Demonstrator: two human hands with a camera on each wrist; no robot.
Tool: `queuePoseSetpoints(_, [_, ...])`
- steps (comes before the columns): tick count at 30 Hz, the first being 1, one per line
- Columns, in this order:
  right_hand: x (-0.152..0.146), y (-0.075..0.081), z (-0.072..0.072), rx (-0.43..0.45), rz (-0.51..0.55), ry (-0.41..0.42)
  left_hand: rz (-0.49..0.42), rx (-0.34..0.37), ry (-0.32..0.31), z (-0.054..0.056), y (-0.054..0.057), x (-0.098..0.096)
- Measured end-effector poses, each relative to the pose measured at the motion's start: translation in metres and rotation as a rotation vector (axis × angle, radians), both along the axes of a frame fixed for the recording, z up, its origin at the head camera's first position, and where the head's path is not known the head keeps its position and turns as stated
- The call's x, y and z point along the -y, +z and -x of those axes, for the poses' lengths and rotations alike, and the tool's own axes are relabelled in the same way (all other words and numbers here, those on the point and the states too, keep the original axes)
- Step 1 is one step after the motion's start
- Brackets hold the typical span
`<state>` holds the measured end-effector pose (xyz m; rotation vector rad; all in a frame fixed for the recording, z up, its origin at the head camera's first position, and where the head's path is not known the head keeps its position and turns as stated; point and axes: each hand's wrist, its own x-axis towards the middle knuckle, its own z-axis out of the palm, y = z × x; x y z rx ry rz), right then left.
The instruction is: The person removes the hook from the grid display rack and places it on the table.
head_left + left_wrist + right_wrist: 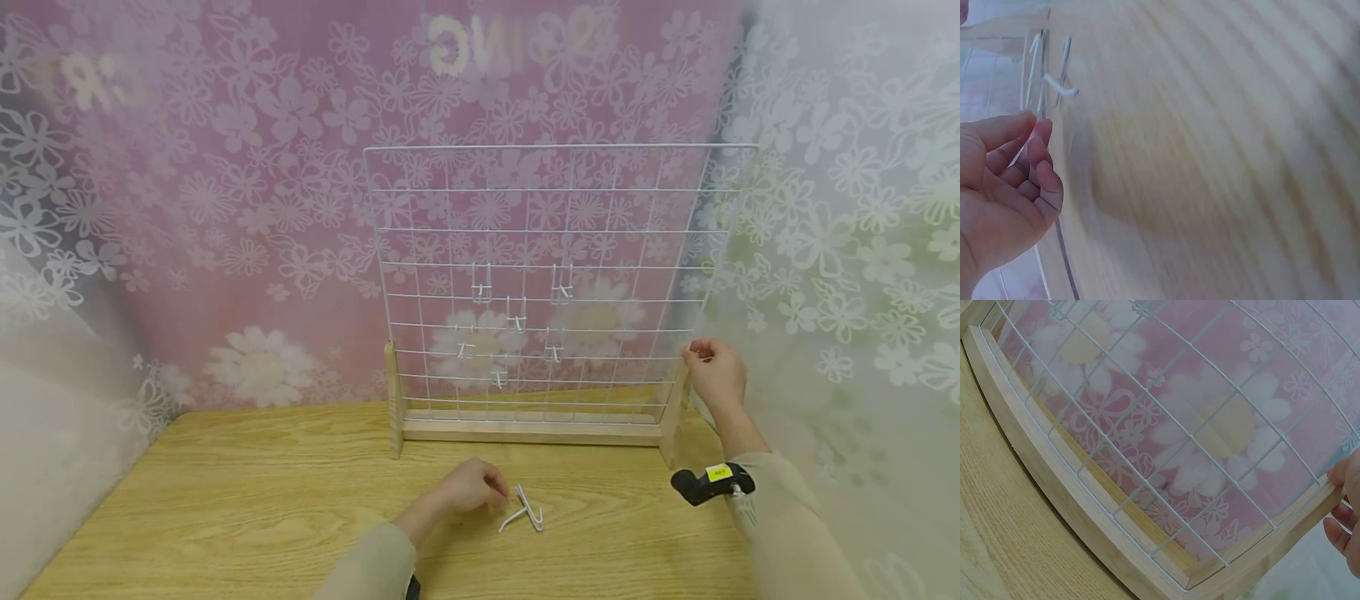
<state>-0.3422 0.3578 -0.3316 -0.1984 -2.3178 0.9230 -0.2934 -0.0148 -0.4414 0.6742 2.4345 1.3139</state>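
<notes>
A white wire hook [529, 508] lies on the table in front of the rack. Beside it is my left hand [471, 486], fingers loosely bent and fingertips close to the hook; in the left wrist view the hook [1054, 81] shows just beyond the fingertips. My right hand [717, 372] grips the top of the right wooden post [675, 412] of the rack, thumb and fingers on either side. The right wrist view shows those fingers [1338, 531] at the post's end. A white wire grid [592, 231] stands upright in the wooden base [532, 431].
Several white hooks, one of them a middle hook [517, 321], hang on the grid's central and lower wires. The wood-grain table [247, 500] spreads in front. A flowered pink curtain [247, 208] hangs behind, and a pale flowered curtain [855, 275] at the right.
</notes>
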Motion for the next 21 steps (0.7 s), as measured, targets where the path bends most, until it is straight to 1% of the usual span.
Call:
queuePoseSetpoints(2, [0.000,0.000,0.000,0.001,-0.003,0.003,0.014,-0.022,-0.001,0.002,0.002,0.005])
queuePoseSetpoints(4, [0.001,0.001,0.001,0.004,-0.005,0.005,0.004,-0.026,0.002,0.005,0.004,0.010])
queuePoseSetpoints(8, [0.001,0.001,0.001,0.005,-0.007,0.008,-0.041,-0.034,0.013,0.010,0.007,0.020])
queuePoseSetpoints(12, [0.000,0.000,0.002,-0.032,0.028,0.005,-0.099,-0.038,0.028,0.015,0.010,0.029])
queuePoseSetpoints(16, [-0.001,-0.001,0.002,-0.036,0.034,0.003,-0.162,-0.044,0.065,0.021,0.015,0.036])
queuePoseSetpoints(18, [-0.001,-0.001,0.002,-0.021,0.022,0.002,-0.190,-0.053,0.091,0.022,0.020,0.038])
queuePoseSetpoints(19, [-0.001,-0.001,0.002,-0.007,0.010,0.012,-0.195,-0.073,0.101,0.021,0.023,0.040])
queuePoseSetpoints(21, [0.000,0.001,0.001,0.006,0.000,0.012,-0.216,-0.090,0.121,0.016,0.036,0.041])
